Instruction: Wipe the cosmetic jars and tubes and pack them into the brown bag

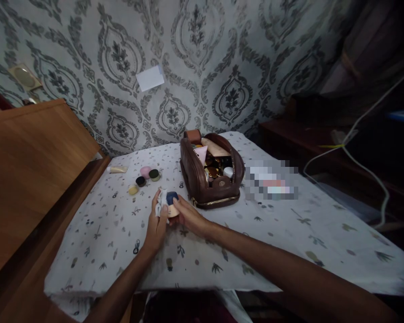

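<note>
Between my two hands, just above the table, is a small cream jar with a dark blue lid. My left hand is closed around a crumpled white wipe or cloth, pressed against the jar's left side. Fingers of my right hand grip the jar from the right, thumb near the lid. Beyond them stands an open brown toiletry bag holding several cosmetic items, among them a pink tube and a white-capped container.
Left of the bag sit a pink jar, a dark green-lidded jar, a black-lidded jar and a yellow jar. Farther left lies a beige tube. A wooden panel borders the patterned tablecloth; a white cable hangs right.
</note>
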A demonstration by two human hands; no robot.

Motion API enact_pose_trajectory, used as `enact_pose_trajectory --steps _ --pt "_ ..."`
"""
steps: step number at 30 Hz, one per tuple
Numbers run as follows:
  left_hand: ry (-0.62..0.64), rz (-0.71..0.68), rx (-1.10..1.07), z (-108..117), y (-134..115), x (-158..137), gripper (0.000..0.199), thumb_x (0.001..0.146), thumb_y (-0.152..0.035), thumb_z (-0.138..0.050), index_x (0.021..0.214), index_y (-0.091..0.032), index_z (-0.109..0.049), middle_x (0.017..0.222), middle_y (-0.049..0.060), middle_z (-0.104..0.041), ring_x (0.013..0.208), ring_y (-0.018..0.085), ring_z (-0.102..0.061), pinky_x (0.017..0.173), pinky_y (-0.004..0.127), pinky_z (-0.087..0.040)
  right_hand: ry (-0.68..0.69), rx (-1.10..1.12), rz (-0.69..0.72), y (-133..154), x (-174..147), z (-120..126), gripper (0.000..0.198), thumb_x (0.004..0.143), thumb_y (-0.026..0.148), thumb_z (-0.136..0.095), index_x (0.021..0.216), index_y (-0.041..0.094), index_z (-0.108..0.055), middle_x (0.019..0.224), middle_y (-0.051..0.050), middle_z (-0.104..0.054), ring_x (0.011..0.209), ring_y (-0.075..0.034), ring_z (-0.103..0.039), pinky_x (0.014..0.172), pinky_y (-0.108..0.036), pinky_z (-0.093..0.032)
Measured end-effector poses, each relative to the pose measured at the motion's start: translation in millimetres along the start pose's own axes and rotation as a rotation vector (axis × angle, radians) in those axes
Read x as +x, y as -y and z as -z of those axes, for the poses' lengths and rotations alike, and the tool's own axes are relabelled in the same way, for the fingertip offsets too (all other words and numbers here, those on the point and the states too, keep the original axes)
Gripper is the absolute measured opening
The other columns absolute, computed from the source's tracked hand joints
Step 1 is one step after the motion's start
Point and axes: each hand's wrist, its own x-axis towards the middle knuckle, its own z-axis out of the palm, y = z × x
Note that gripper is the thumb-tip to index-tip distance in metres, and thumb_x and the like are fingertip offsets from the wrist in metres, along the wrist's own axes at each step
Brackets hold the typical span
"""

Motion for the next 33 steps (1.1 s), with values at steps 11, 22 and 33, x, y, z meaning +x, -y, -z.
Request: enact_pose_trajectory --steps 11,22,33 --pt "0.087 -0.058 0.053 14.7 -4.8 10.6 0.057 0.098 -0.049 -0.043 0.146 -0.018 -0.044 0.152 0.013 -0.05 0.141 0.027 -0.045 0.12 0.044 -0.031 -0.026 -0.286 0.095 10.2 3.0 9.0 0.06 0.062 0.055 -0.086 0.102 0.02 -0.058 0.094 0.001 -0.063 0.091 -0.017 -0.06 0.088 -0.031 -0.047" --pt "0.173 -0.387 0.399 13.1 6.3 9.2 0.046 0.098 -0.042 -0.048 0.139 -0.022 -0.056 0.144 0.012 -0.058 0.139 0.028 -0.048 0.118 0.051 -0.036 -0.041 -0.604 0.273 -0.1 6.1 16.7 0.046 0.063 0.025 -0.078 0.104 0.018 -0.058 0.096 0.001 -0.063 0.093 -0.018 -0.056 0.087 -0.032 -0.046" --pt "0.136 -0.184 0.442 22.0 6.6 17.4 0.041 0.099 -0.045 -0.04 0.119 -0.017 -0.064 0.115 0.012 -0.072 0.111 0.026 -0.064 0.102 0.041 -0.047 -0.066 -0.716 0.212 2.3 6.3 18.9 0.053 0.064 0.032 -0.082 0.109 0.017 -0.058 0.101 -0.002 -0.061 0.096 -0.021 -0.058 0.092 -0.036 -0.047"
